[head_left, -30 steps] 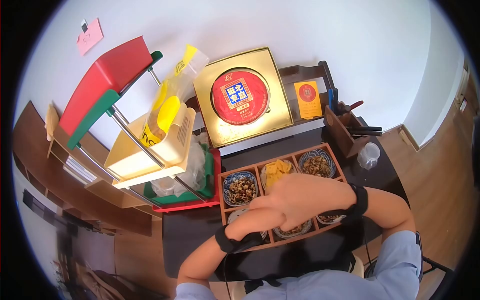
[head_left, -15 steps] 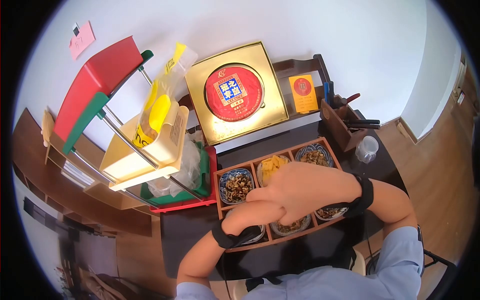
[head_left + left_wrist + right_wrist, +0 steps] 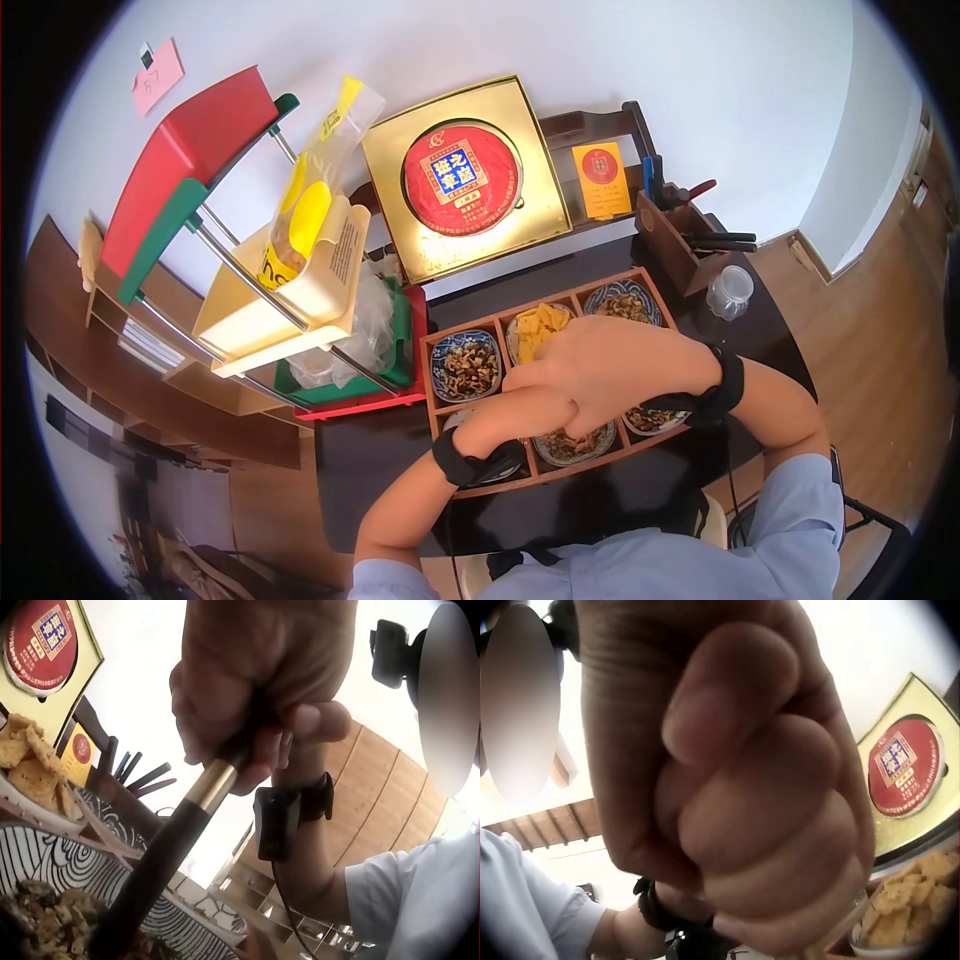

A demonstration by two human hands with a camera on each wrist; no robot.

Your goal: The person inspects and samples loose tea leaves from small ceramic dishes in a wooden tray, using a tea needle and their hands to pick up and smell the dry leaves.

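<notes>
My two hands meet over a wooden divided tray [image 3: 489,323]. The right hand [image 3: 635,360] lies over the end of the left hand [image 3: 525,410] in the head view. A dark rod with a gold band [image 3: 169,859] slants down from curled fingers in the left wrist view, its upper end hidden in the grip. Its lower end reaches the dried, chopped food [image 3: 56,922] in a patterned bowl [image 3: 191,924]. The right wrist view shows my right fingers [image 3: 765,825] folded into a fist. Beside the hands, yellow chips [image 3: 540,330] fill another bowl.
A tiered rack with bins [image 3: 270,300] stands left of the tray. Behind are a gold box [image 3: 550,200] and a yellow card [image 3: 600,180]. At right stand a wooden holder with dark-handled tools [image 3: 685,235] and a clear cup [image 3: 730,292] on the black table [image 3: 350,460].
The head view has shifted slightly. Both hands stay together over the tray, and more of the front right bowl and the chips shows beside them.
</notes>
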